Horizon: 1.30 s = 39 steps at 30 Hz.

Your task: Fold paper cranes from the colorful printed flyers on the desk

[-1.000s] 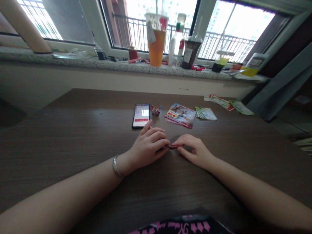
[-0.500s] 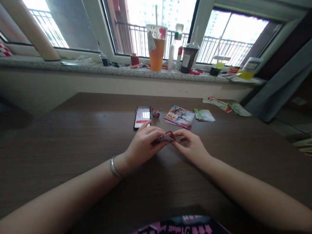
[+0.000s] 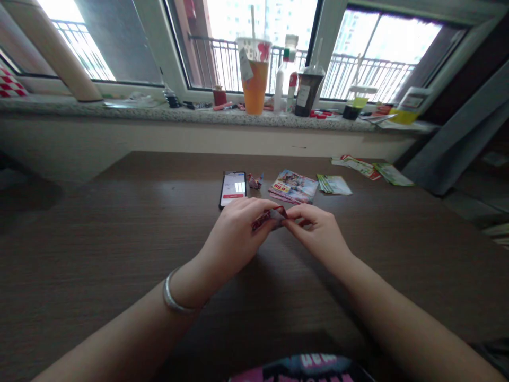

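Note:
A small folded piece of red printed paper point(image 3: 272, 217) is pinched between both my hands, lifted a little above the dark wooden table point(image 3: 119, 228). My left hand point(image 3: 234, 236), with a silver bangle on its wrist, grips the paper's left end with closed fingers. Closed on the right end is my right hand point(image 3: 318, 233). Just beyond my hands lie a phone point(image 3: 233, 189) with a lit screen, a small folded paper figure point(image 3: 255, 181) and a stack of colourful flyers point(image 3: 293, 187).
More leaflets lie at the table's far right: a green stack point(image 3: 334, 184) and loose sheets point(image 3: 371, 168). The stone windowsill point(image 3: 159, 112) behind the table holds an orange drink cup point(image 3: 254, 74), a white bottle point(image 3: 283, 79), a dark drink cup point(image 3: 307, 90) and small clutter.
My hands were pressing the paper flat on the table; they have since lifted it off the surface and brought it up slightly, still pinching it from both ends.

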Each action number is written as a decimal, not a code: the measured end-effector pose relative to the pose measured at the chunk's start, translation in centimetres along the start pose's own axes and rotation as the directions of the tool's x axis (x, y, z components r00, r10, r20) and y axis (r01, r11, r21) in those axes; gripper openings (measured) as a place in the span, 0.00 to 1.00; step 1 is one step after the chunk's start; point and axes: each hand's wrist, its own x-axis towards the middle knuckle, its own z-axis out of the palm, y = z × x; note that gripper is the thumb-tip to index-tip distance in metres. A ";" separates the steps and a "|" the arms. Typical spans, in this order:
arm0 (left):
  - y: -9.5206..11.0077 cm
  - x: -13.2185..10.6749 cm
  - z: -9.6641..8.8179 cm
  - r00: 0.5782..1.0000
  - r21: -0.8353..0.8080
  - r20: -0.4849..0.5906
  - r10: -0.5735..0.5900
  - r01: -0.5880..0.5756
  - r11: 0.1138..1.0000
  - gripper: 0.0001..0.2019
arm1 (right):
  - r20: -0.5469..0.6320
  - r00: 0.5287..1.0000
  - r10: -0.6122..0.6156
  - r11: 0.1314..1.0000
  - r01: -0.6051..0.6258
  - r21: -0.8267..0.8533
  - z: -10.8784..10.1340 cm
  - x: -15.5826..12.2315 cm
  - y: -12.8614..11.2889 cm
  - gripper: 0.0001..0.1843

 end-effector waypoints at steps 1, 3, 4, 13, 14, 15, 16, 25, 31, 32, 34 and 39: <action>-0.1 -0.1 0.3 1.000 -0.027 0.006 -0.026 0.026 0.999 0.07 | -0.007 1.000 0.001 1.000 -0.001 0.011 0.1 -0.1 0.3 0.04; -0.6 -0.5 0.9 0.999 -0.051 0.033 -0.038 0.039 0.998 0.03 | 0.004 1.000 -0.009 1.000 0.009 0.017 0.6 -0.4 1.0 0.04; -0.9 -0.8 1.2 0.999 -0.043 0.040 -0.035 0.036 0.998 0.02 | 0.014 1.000 -0.026 1.000 0.026 0.017 0.9 -0.5 1.4 0.04; -2.6 -2.0 3.5 0.992 -0.159 -0.116 -0.050 0.031 0.987 0.04 | -0.016 0.995 -0.096 0.994 0.097 0.047 2.5 -1.5 4.5 0.08; -2.8 -2.1 3.6 0.992 -0.169 -0.119 -0.039 0.019 0.985 0.04 | -0.038 0.992 -0.118 0.992 0.120 0.045 2.5 -1.5 4.5 0.07; -3.0 -2.3 3.6 0.993 -0.180 -0.117 -0.028 0.007 0.984 0.05 | -0.056 0.988 -0.146 0.988 0.148 0.042 2.4 -1.4 4.4 0.06; -3.1 -2.4 3.6 0.993 -0.193 -0.114 -0.016 -0.006 0.981 0.05 | -0.066 0.982 -0.175 0.983 0.178 0.039 2.4 -1.3 4.3 0.05; -4.0 -2.6 3.8 0.988 -0.161 -0.109 0.111 -0.128 0.979 0.04 | -0.059 0.948 -0.312 0.950 0.312 -0.003 2.0 -1.2 3.7 0.05; -3.7 -2.8 4.4 0.972 -0.053 -0.144 0.185 -0.194 0.980 0.09 | -0.023 0.945 -0.327 0.940 0.322 -0.115 1.4 -1.5 4.2 0.07; -3.7 -2.9 4.4 0.967 -0.045 -0.151 0.204 -0.213 0.976 0.10 | -0.018 0.945 -0.326 0.938 0.321 -0.134 1.4 -1.5 4.1 0.07; -3.6 -3.1 4.4 0.964 -0.046 -0.146 0.224 -0.233 0.971 0.10 | -0.011 0.942 -0.334 0.929 0.328 -0.170 1.3 -1.6 4.0 0.07; -3.8 -3.1 4.3 0.977 -0.122 -0.155 0.146 -0.166 0.979 0.10 | 0.001 0.928 -0.372 0.908 0.364 -0.209 1.3 -1.6 3.9 0.08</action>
